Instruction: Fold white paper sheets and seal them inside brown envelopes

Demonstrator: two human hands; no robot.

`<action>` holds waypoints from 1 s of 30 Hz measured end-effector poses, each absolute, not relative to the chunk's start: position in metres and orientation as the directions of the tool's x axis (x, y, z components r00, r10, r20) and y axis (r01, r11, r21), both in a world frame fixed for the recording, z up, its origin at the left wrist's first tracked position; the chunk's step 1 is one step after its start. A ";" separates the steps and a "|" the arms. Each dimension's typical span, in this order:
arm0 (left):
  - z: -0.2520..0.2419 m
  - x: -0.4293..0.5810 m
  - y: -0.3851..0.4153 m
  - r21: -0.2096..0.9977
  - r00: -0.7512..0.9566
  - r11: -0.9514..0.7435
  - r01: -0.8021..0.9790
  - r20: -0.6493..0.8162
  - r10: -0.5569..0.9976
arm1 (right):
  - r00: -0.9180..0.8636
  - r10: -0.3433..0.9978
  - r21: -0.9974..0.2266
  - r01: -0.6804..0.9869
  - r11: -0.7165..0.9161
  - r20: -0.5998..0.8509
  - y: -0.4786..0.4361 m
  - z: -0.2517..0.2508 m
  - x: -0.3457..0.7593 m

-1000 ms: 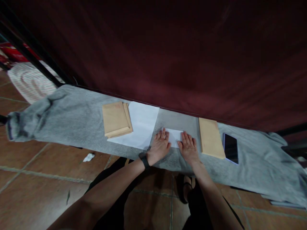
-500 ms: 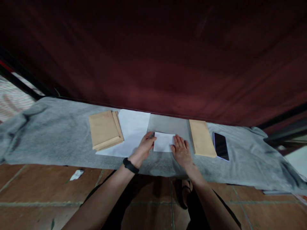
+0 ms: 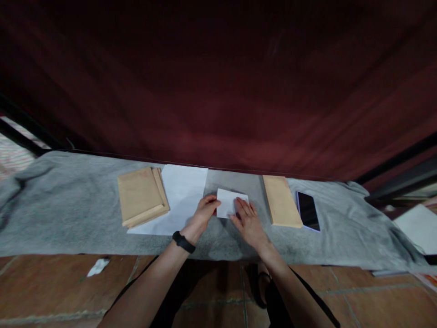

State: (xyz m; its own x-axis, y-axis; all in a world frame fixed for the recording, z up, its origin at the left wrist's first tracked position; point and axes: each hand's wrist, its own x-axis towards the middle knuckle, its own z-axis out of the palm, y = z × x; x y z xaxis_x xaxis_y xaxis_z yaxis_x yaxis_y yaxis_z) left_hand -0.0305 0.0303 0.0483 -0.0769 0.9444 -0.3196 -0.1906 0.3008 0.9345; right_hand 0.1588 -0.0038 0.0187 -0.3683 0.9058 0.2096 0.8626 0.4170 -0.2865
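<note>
Left hand [image 3: 205, 212] pinches the edge of a small white paper [image 3: 226, 206] — right hand [image 3: 249, 224] lies open on top, gripping nothing, likely steadying it.

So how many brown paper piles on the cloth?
2. Left pile: left of the left hand, overlapping the big white sheet. Right pile: between the right hand and the phone. Pieces within each may be hidden.

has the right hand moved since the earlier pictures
Yes: the right hand has shifted left, away from the brown packet beside the phone, and further over the small white paper.
</note>
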 end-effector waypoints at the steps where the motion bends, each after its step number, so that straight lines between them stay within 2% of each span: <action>1: 0.051 -0.029 0.031 0.933 -0.076 0.285 -0.220 -0.308 0.949 | -0.402 0.886 -0.314 0.831 0.460 0.233 -0.006 0.022 0.156; 4: 0.061 -0.024 0.031 0.909 -0.027 0.253 -0.331 -0.277 0.961 | -0.371 0.878 -0.447 0.758 0.475 0.303 -0.010 0.031 0.151; 7: 0.066 -0.019 0.028 0.866 0.058 0.260 -0.428 -0.261 0.964 | -0.176 0.918 -0.695 0.607 0.386 0.357 -0.007 0.038 0.151; 9: 0.065 -0.014 0.026 0.844 0.072 0.285 -0.454 -0.284 0.956 | 0.025 0.940 -0.864 0.402 0.303 0.341 -0.002 0.043 0.153; 11: 0.060 -0.010 0.022 0.845 0.054 0.314 -0.433 -0.323 0.945 | 0.209 0.950 -0.971 0.119 0.209 0.230 0.003 0.047 0.154; 14: 0.049 -0.004 0.017 0.878 0.058 0.320 -0.356 -0.321 0.945 | 0.298 0.954 -0.946 -0.302 0.115 0.021 0.006 0.049 0.153; 17: 0.040 -0.002 0.017 0.911 0.049 0.272 -0.309 -0.270 0.962 | 0.278 0.957 -0.873 -0.483 0.070 -0.077 0.007 0.047 0.154; 20: 0.036 -0.007 0.023 0.945 -0.002 0.244 -0.218 -0.250 0.968 | 0.275 0.955 -0.900 -0.437 0.018 -0.115 0.008 0.042 0.160; 23: 0.035 -0.016 0.031 0.987 0.021 0.159 -0.019 -0.158 0.987 | 0.287 0.947 -0.951 -0.304 -0.054 -0.145 0.014 0.035 0.172; 25: 0.034 -0.021 0.036 0.985 0.061 0.064 0.157 -0.075 0.995 | 0.294 0.941 -0.983 -0.120 -0.138 -0.168 0.019 0.030 0.183; 27: 0.032 -0.024 0.038 0.933 0.095 -0.026 0.359 -0.008 0.995 | 0.270 0.947 -0.964 0.148 -0.219 -0.173 0.022 0.024 0.193; 29: 0.030 -0.025 0.038 0.836 0.137 -0.110 0.537 0.042 0.990 | 0.246 0.959 -0.939 0.271 -0.210 -0.143 0.022 0.018 0.202; 30: 0.029 -0.025 0.037 0.784 0.162 -0.152 0.602 0.066 0.985 | 0.219 0.974 -0.888 0.434 -0.154 -0.062 0.020 0.015 0.205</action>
